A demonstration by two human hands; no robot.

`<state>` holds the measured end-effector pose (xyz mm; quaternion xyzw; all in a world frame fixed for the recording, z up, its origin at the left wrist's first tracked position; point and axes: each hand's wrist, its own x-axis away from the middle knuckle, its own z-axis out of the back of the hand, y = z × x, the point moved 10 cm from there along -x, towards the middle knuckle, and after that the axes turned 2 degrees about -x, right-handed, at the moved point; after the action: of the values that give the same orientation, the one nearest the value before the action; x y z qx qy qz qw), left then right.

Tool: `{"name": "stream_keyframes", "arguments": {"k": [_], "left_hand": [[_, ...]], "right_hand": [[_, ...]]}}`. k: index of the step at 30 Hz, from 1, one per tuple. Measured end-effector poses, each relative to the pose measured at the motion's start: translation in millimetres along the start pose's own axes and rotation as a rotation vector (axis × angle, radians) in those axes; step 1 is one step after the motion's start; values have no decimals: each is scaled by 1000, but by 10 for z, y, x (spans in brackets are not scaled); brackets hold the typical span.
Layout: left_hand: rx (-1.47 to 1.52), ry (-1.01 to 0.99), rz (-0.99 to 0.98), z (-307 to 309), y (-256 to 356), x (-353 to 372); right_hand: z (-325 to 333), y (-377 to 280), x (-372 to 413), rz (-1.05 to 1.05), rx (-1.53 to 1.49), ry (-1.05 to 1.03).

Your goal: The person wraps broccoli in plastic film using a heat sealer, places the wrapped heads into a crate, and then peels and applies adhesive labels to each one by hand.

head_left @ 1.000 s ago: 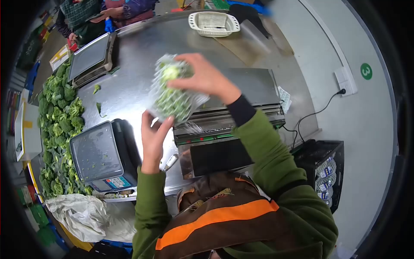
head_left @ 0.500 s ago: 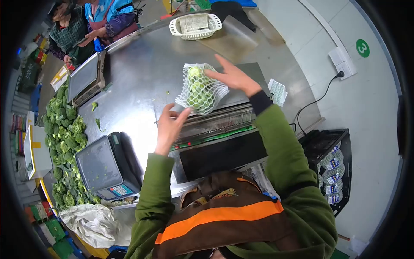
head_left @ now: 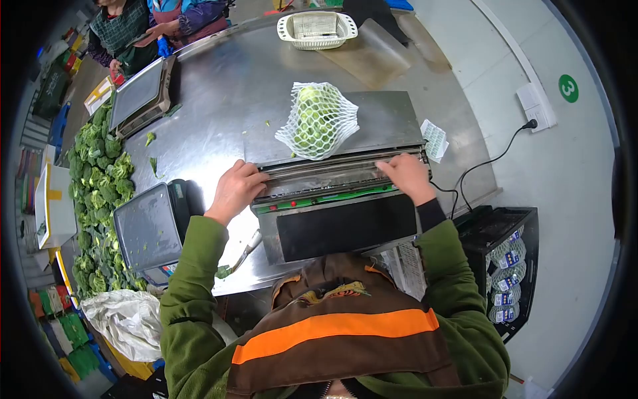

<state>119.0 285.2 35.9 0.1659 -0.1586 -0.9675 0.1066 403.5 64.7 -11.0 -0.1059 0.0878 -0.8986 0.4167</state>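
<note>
My left hand (head_left: pixel 239 189) is closed at the left end of the metal wrapping machine (head_left: pixel 372 110), its fingertips pinching the edge of the clear plastic film (head_left: pixel 322 181). At the right end of the roll, the fingers of my right hand (head_left: pixel 409 176) are pinched on the same film. Behind the film, on the machine's flat metal plate, rests a pale green vegetable (head_left: pixel 312 120) inside a white foam net (head_left: pixel 342 116). Neither hand touches it. A black pad (head_left: pixel 345 229) is at the front of the machine.
Broccoli heads (head_left: pixel 100 193) are piled along the left, beside two scales (head_left: pixel 149 223). A knife (head_left: pixel 246 251) lies near the front edge. At the back is a white basket (head_left: pixel 316 33). A black crate (head_left: pixel 495 233) holds wrapped packs at right. Two people stand at far left.
Both hands have left the netted vegetable and come down to the film, the right one moving toward me. The vegetable now rests on the plate. The view has shifted slightly.
</note>
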Motion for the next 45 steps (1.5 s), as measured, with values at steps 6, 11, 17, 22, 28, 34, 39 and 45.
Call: {"name": "stream_keyframes", "arguments": {"k": [6,11,17,22,28,34,39,45], "left_hand": [[168,-26,-78,-27,124,-6],[759,-50,162,776,75,142],[849,748,308,1516,-784,-1201],[-57,182,583,-44,-1497,-1612],[-115,-22,-157,-304,-662,-1461],[320,-47,25,-263,-535,-1350],[453,182,207,-67,-569,-1137],[667,279,749,-515,-1023,-927]], "right_hand": [[-59,-90,127,-11,-438,89],[685,-341,539,147,-887,-454],[1630,-668,-972,202,-1456,186],[337,-546,-1798,175,-355,71],[502,-909,-1334,469,-389,137],[262,-1049,-1182,514,-649,20],[14,-686,-1000,273,-878,-37],[169,-685,-898,176,-1266,151]]}}
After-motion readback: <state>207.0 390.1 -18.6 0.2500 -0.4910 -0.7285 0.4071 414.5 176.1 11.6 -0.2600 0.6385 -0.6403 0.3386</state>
